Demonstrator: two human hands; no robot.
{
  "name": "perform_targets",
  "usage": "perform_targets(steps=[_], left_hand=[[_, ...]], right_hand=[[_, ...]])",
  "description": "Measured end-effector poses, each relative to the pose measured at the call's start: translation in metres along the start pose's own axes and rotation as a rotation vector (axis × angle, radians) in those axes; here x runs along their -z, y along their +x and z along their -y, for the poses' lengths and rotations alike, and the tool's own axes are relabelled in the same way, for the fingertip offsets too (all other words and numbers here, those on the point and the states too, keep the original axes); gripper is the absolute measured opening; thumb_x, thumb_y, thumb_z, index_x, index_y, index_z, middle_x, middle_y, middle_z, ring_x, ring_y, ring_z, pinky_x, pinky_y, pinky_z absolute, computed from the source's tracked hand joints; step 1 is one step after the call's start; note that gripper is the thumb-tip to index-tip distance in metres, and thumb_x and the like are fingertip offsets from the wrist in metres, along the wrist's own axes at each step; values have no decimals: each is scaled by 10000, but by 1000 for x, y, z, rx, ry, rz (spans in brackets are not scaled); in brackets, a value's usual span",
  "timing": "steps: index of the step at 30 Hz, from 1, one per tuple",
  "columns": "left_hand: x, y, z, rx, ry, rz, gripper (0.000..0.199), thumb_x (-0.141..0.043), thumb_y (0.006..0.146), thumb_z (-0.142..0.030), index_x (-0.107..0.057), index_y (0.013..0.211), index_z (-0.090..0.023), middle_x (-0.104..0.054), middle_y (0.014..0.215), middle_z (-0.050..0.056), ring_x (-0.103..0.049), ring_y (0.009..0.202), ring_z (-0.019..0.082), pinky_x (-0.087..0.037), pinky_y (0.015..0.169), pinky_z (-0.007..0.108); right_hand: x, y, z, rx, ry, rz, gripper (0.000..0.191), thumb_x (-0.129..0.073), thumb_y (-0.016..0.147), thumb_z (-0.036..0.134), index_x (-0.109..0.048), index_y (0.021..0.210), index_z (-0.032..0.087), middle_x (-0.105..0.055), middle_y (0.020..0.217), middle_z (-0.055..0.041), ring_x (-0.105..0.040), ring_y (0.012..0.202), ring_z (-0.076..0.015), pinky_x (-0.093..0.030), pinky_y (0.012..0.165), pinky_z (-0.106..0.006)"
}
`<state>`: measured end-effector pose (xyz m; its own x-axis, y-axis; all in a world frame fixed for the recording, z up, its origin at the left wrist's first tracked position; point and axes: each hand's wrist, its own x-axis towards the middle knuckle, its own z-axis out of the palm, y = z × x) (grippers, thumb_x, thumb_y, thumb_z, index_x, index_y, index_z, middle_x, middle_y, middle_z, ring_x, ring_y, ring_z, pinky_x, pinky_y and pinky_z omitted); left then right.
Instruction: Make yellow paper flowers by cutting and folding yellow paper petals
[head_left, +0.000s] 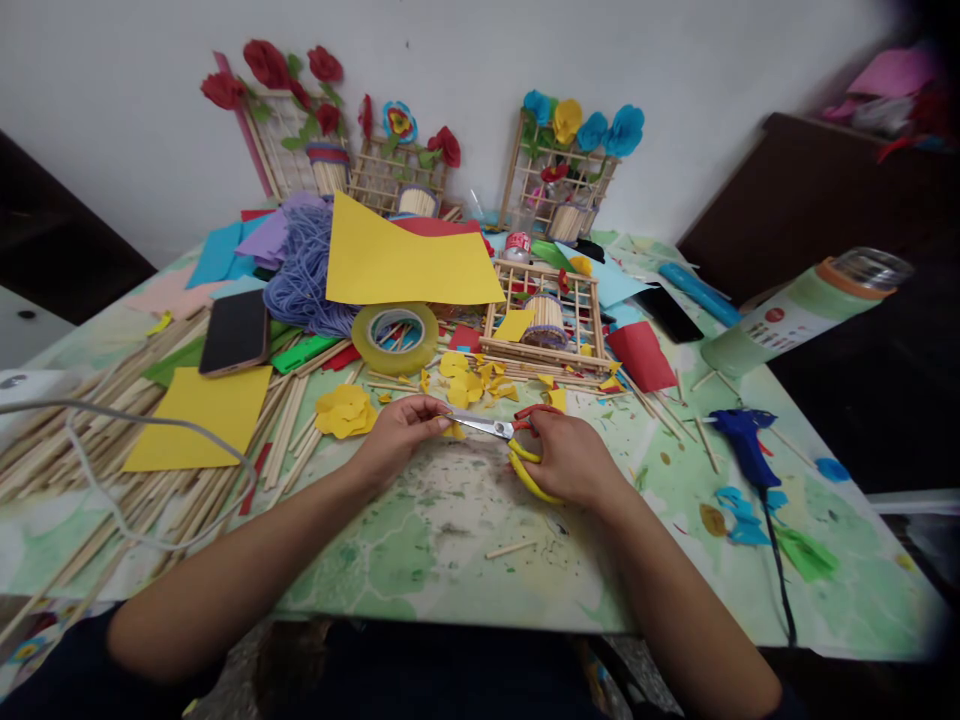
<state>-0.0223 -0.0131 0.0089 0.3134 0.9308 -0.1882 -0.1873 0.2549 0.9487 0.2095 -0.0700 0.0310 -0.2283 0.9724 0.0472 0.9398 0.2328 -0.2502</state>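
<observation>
Left fingers (429, 428) pinched a small yellow paper scrap (454, 431), right fingers (553, 424) held red-and-yellow-handled metal scissors (496, 428). Tiny snips seemed safest tbh

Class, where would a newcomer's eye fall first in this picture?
Probably on the large yellow sheet just beyond the tape roll. Next come the scissors in the right hand, pointing toward the left hand. Bright red flowers stand at the back left.
</observation>
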Motion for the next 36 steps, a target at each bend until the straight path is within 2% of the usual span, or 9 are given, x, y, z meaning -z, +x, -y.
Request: perform_targets(steps=[4, 9, 13, 19, 36], left_hand=[[0, 1, 1, 8, -20, 4, 222, -787, 564, -211, -673, 742, -143, -653, 698, 2, -564, 646, 96, -428, 639, 199], [1, 1, 2, 19, -38, -3, 232, -796, 551, -203, -677, 741, -146, -660, 698, 0, -569, 654, 96, -430, 653, 201], [0, 1, 1, 26, -38, -8, 232, -801, 541, -208, -679, 728, -145, -659, 684, -2, -565, 641, 94, -428, 647, 203], [-2, 1, 0, 34, -49, -37, 249, -811, 512, -205, -674, 710, -142, -653, 661, -6, -559, 625, 94, -428, 634, 205], [-1, 1, 0, 31, -37, -26, 234, -803, 529, -204, -674, 716, -144, -646, 657, -6, -558, 615, 90, -433, 620, 198]], right_hand=[[4, 0, 2, -9, -19, 42, 419, -600, 732, 523, -594, 1001, 202, -661, 934, -57, -610, 816, -219, -394, 651, -286], [5, 1, 4, -26, -25, 88, 483, -587, 723, 589, -599, 1005, 197, -667, 932, -64, -608, 814, -223, -395, 647, -286], [3, 1, 3, -40, -32, 94, 532, -587, 698, 636, -601, 999, 197, -670, 920, -64, -612, 806, -225, -400, 633, -287], [1, 1, 2, -33, -39, 81, 456, -581, 723, 593, -608, 952, 200, -675, 885, -59, -616, 781, -214, -400, 623, -280], [1, 1, 2, -25, -55, 85, 462, -559, 733, 605, -616, 958, 206, -681, 876, -52, -618, 763, -205, -385, 595, -269]])
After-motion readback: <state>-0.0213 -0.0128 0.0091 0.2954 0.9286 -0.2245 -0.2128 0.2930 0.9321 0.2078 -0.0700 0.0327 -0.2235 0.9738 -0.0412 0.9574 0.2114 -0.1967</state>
